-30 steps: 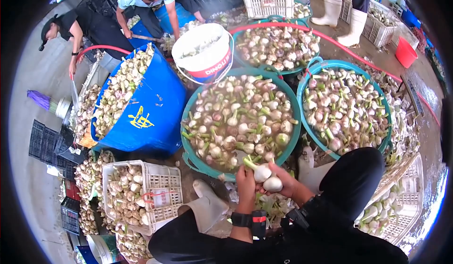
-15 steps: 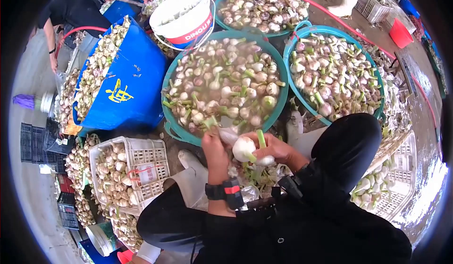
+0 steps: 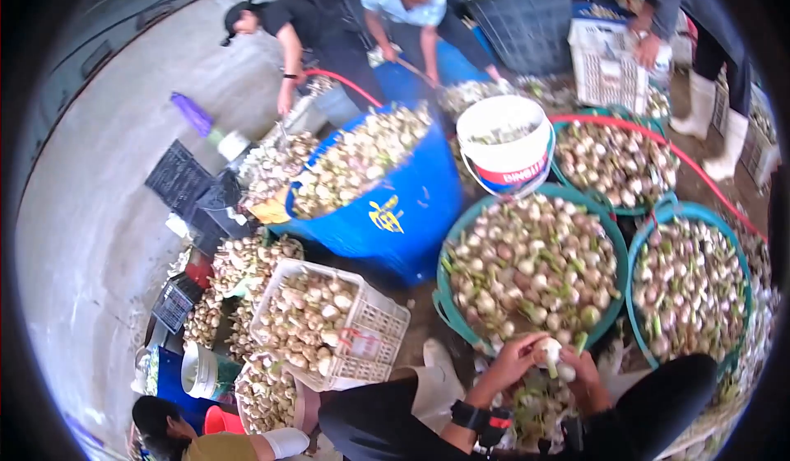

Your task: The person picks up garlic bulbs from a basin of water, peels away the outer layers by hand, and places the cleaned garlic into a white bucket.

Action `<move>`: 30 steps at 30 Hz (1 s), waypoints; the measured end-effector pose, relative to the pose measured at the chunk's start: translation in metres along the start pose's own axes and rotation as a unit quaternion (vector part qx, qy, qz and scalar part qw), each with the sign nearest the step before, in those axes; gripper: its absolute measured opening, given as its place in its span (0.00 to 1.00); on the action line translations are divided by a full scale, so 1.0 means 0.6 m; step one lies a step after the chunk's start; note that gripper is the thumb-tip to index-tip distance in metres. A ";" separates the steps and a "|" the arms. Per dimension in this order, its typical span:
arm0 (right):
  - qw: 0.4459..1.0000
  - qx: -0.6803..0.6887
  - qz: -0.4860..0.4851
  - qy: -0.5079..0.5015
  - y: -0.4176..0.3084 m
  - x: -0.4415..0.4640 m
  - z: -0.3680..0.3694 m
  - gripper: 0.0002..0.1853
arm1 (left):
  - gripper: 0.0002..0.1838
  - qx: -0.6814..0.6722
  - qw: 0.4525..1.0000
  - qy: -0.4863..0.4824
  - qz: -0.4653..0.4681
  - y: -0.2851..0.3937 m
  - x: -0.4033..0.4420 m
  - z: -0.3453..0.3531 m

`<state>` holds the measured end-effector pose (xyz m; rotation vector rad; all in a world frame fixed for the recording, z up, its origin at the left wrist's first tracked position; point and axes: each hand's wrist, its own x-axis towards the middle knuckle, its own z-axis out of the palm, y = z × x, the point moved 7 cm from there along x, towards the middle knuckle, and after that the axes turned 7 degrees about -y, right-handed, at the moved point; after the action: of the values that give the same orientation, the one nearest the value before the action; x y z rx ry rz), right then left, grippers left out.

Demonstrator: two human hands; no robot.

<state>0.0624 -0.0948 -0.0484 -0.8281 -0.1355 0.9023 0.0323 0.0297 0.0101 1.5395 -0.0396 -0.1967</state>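
My left hand is closed, its fingertips against a peeled white garlic bulb. My right hand is curled around garlic from the other side, with a green stem sticking up beside its fingers. A second white bulb shows partly below the first; the fingers hide some of both. Both hands are at the near edge of a green tub holding many garlic bulbs with stems. Below them, between my legs, lies a heap of leafy garlic trimmings.
A blue tub full of garlic stands left, beside a white bucket. A white crate of garlic is nearer. Another green tub is right. A red hose runs behind. Several people work around, one at lower left.
My view has swung left and up, so the tubs and my hands now appear further right and lower. The left hand has come up against the bulb, without the pale scrap it held before.
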 end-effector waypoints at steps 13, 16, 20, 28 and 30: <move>0.980 0.195 0.027 0.025 0.021 0.003 0.010 0.17 | 0.15 0.215 0.953 0.211 -0.013 -0.020 0.002 -0.007; 0.980 0.183 0.040 0.061 0.036 0.002 -0.007 0.16 | 0.12 0.330 0.924 0.190 -0.031 -0.010 0.001 -0.002; 0.979 0.193 0.050 0.038 0.034 0.004 0.010 0.17 | 0.09 0.440 0.883 0.165 -0.013 -0.011 0.005 0.008; 0.968 0.189 0.150 -0.063 0.038 -0.006 0.016 0.21 | 0.09 0.514 0.843 0.155 0.031 0.019 0.002 -0.015; 0.979 0.094 0.164 -0.076 0.055 -0.010 0.001 0.22 | 0.08 0.499 0.846 0.161 0.095 0.047 -0.009 -0.029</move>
<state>0.0370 -0.0879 -0.0695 -0.6123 -0.0455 1.2708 0.0326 0.0482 0.0383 2.5789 -0.0291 0.3067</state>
